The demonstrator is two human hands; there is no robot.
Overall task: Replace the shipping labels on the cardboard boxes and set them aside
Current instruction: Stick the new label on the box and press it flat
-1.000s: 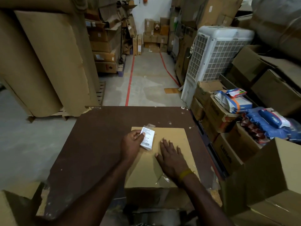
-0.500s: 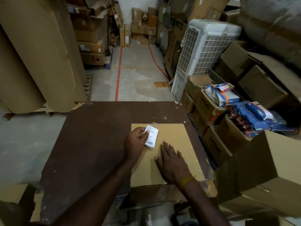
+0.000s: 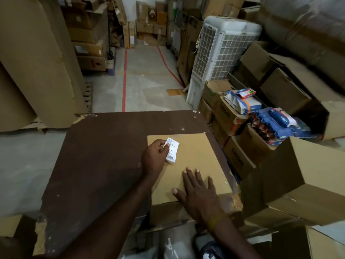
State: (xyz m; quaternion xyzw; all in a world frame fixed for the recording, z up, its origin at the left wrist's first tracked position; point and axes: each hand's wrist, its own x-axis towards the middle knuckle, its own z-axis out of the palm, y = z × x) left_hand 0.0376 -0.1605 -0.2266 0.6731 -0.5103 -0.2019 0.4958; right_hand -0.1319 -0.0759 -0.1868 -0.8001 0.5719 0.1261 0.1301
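Currently, a flat cardboard box [image 3: 196,161] lies on the right part of a dark brown table [image 3: 104,156], its near edge reaching the table's near side. The left hand [image 3: 154,157] is positioned over the box's far left corner. Its thumb and curled fingers pinch a white shipping label [image 3: 172,150] by the left edge. The label carries printed text and a barcode at its lower end, and it stands slightly tilted over the box surface; whether its lower edge touches the cardboard cannot be determined. The right hand [image 3: 200,195] lies palm down on the near part of the box top, fingers straight and spread, pressing on the cardboard and gripping nothing. A yellow band [image 3: 214,221] sits on the right wrist.

Surroundings: a white air cooler [image 3: 222,53] with grille panels stands beyond the table's far right corner. Stacked cartons [image 3: 233,116] sit to the right of the table, with blue and white packets [image 3: 278,122] resting on top of them. A large open cardboard box [image 3: 308,180] stands at the near right. Tall cardboard sheets [image 3: 35,60] lean at the left. Red floor lines [image 3: 124,79] run along the concrete aisle toward further stacked boxes at the back wall.
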